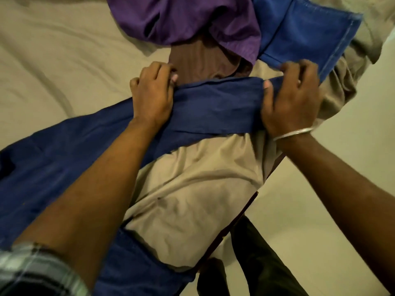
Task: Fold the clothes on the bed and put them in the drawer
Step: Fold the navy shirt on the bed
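Across the middle of the frame a navy blue garment (215, 107) is stretched as a band between both hands. The left hand (152, 95) grips its left end with fingers curled over the upper edge, and the right hand (292, 101) grips the right end, thumb pressed on the cloth; a thin metal bangle (292, 134) circles that wrist. From the left hand the garment runs down to the lower left of the frame and lies wide and smooth on the bed (53, 60), whose beige sheet is softly creased. Just above the hands lie a crumpled purple garment (181, 20) over a brown ribbed one (198, 60), and at the upper right a brighter blue piece (305, 33) with pale stitched hems. A plaid sleeve (32, 268) shows at the lower left.
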A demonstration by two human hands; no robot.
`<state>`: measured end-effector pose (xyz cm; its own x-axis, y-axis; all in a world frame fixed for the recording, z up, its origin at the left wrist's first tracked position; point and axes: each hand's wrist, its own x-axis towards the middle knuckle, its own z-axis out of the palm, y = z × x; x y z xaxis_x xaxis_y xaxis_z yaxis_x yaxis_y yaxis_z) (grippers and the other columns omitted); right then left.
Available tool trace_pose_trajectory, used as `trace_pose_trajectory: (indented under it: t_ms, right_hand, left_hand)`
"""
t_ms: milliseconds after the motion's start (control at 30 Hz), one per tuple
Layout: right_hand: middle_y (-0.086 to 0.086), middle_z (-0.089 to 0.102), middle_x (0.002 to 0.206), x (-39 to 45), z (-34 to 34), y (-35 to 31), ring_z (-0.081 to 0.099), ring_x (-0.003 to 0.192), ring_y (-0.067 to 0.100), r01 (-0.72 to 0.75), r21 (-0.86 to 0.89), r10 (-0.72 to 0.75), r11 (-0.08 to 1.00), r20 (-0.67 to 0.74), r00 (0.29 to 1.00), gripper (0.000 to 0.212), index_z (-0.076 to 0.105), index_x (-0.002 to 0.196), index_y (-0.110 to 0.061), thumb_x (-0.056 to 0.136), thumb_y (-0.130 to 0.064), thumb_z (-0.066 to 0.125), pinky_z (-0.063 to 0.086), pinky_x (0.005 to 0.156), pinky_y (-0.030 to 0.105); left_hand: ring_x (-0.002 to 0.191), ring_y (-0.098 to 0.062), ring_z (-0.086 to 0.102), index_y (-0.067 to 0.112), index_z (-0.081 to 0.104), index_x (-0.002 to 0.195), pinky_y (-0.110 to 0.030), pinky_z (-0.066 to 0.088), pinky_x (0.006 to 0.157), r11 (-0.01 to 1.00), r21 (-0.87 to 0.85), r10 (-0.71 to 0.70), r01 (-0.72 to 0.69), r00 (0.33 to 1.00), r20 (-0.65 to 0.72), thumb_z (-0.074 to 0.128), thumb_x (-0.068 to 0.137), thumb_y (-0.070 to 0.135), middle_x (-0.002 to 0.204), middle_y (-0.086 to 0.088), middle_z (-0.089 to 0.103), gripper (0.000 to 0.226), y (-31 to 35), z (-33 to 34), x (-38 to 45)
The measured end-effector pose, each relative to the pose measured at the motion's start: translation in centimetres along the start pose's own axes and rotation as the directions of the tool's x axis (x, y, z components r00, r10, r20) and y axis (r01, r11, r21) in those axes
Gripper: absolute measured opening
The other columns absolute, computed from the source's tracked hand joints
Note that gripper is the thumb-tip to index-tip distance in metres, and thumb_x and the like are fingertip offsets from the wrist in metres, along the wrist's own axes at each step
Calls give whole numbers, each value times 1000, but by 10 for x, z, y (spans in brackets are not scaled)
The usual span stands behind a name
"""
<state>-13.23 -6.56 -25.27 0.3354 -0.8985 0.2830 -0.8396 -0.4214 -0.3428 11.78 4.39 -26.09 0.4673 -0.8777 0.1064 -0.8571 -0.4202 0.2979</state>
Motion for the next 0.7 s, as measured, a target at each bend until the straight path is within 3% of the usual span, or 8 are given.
trace_pose_trajectory:
  t_ms: [67,133,200,267,400,500,600,700]
  right_hand:
    - [18,52,137,-29,2,-29,51,124,33,252,54,-254,966,28,967,41,58,125,-11,97,-40,52,40,99,48]
    - [14,45,148,-65,12,-50,41,137,29,359,118,-378,926,247,893,49,55,134,-14,96,-44,50,31,109,52]
    - [11,31,158,-96,23,-56,27,146,27,302,110,-318,947,460,829,58,42,146,-16,98,-48,41,18,117,55]
    - [12,22,162,-114,32,-58,19,149,28,256,54,-249,965,490,835,58,33,152,-16,101,-45,34,10,119,57]
    - [22,37,152,-130,26,-85,34,141,37,213,105,-236,971,327,915,47,47,142,-11,101,-35,44,21,114,57]
    - [21,62,111,-170,5,-126,59,94,38,364,360,-443,859,166,881,32,66,115,-8,97,-31,53,46,80,45]
    - [12,62,88,-243,-17,-167,58,75,33,390,520,-603,760,339,723,38,70,96,-10,97,-43,52,48,61,42]
    - [7,61,91,-302,-18,-178,58,77,31,399,379,-550,835,561,619,44,67,97,-14,92,-54,51,50,63,40]
  left_hand:
    - [108,-21,55,13,61,120,-38,38,88,979,-175,-142,103,963,-227,40,104,26,121,-2,62,30,4,-21,-30]
    - [102,-19,59,12,64,114,-40,44,89,938,-274,-300,211,891,-340,44,104,25,112,-1,65,26,0,-41,-79]
    - [99,-20,61,12,65,108,-41,46,87,906,-269,-410,327,836,-365,47,104,23,107,-2,67,22,-11,-53,-139]
    - [100,-26,62,9,66,107,-39,46,87,878,-197,-479,437,795,-373,49,103,19,107,-8,67,21,-33,-59,-206]
    - [135,-27,47,14,60,130,-50,38,102,705,-61,-688,707,661,-299,40,104,33,139,-9,57,38,-72,-67,-318]
    - [152,-19,12,29,34,152,-61,16,115,555,-10,-830,832,552,-80,26,100,51,162,7,25,57,-82,-63,-354]
    - [152,-17,-8,40,10,156,-63,-3,117,520,31,-854,854,519,34,10,97,60,164,17,-1,62,-83,-51,-371]
    - [151,-15,-15,47,2,154,-58,-10,116,537,14,-843,844,536,36,4,98,62,164,18,-7,58,-76,-44,-375]
